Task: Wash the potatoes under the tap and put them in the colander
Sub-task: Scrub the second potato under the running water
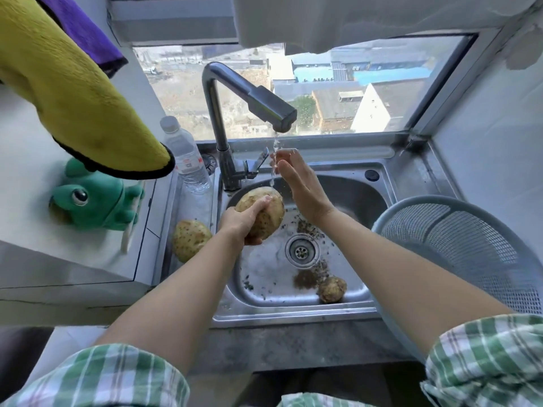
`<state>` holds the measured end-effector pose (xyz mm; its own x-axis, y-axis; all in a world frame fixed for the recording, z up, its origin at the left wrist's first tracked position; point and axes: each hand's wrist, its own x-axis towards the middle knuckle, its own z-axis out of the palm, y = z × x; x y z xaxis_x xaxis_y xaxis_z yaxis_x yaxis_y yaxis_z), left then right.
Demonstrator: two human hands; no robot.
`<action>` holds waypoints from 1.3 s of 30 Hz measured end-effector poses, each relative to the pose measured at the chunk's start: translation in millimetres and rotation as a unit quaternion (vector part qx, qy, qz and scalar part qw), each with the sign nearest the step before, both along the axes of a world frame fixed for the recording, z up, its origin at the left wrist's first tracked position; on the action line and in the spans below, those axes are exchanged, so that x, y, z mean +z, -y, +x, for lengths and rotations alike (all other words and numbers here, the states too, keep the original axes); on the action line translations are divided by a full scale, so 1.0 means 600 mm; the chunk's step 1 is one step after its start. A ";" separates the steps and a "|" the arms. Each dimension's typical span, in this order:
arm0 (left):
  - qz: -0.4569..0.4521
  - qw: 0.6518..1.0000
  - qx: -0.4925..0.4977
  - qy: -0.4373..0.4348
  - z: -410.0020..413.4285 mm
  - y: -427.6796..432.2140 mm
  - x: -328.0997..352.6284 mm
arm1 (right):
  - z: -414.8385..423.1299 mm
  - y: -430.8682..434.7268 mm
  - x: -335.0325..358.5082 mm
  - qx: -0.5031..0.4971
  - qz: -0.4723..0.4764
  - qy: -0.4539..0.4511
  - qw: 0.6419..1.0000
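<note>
My left hand (242, 223) grips a large potato (266, 211) over the steel sink (293, 311), just below the running tap (271, 110). Straight-fingered, my right hand (299, 183) is raised in the thin water stream beside the potato and holds nothing. A second large potato (190, 239) lies on the sink's left ledge. In the basin near the front lies a small potato (332, 289), with dirt specks around the drain (301, 251). The grey colander (470, 245) stands at the right of the sink and shows nothing inside.
A plastic water bottle (185, 157) stands left of the tap. A green frog toy (94, 198) sits on the white counter at the left. A yellow cloth (73, 89) and a purple cloth (79, 24) hang above it. A window lies behind the sink.
</note>
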<state>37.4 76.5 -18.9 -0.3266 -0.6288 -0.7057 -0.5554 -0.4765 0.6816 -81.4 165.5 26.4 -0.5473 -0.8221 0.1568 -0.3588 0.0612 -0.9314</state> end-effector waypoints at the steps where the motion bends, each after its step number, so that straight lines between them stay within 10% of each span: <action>1: -0.001 1.000 -0.003 -0.004 0.003 0.002 -0.001 | 0.003 0.001 -0.009 -0.011 0.012 0.001 1.000; 13: 0.014 0.999 -0.004 -0.030 0.007 0.013 -0.002 | 0.011 0.026 -0.067 -0.006 0.160 -0.021 0.987; 21: 0.071 0.997 0.006 -0.036 -0.001 0.007 0.021 | 0.012 0.041 -0.072 -0.070 0.224 0.284 0.930; 28: 0.068 0.990 0.065 -0.102 -0.020 -0.011 0.002 | 0.037 0.038 -0.090 -0.206 0.218 0.193 0.934; 33: 0.062 0.976 0.181 -0.100 -0.022 -0.021 -0.005 | 0.055 0.032 -0.099 -0.112 0.209 0.059 0.970; 39: -0.029 0.984 0.167 -0.054 -0.019 -0.019 0.001 | 0.033 0.040 -0.094 -0.128 0.273 0.125 0.945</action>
<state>26.3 87.7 -18.1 -0.1650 -0.7515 -0.6387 -0.2972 -0.5796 0.7588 -61.7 141.4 -30.1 -0.7030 -0.5793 -0.4126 -0.0400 0.6114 -0.7903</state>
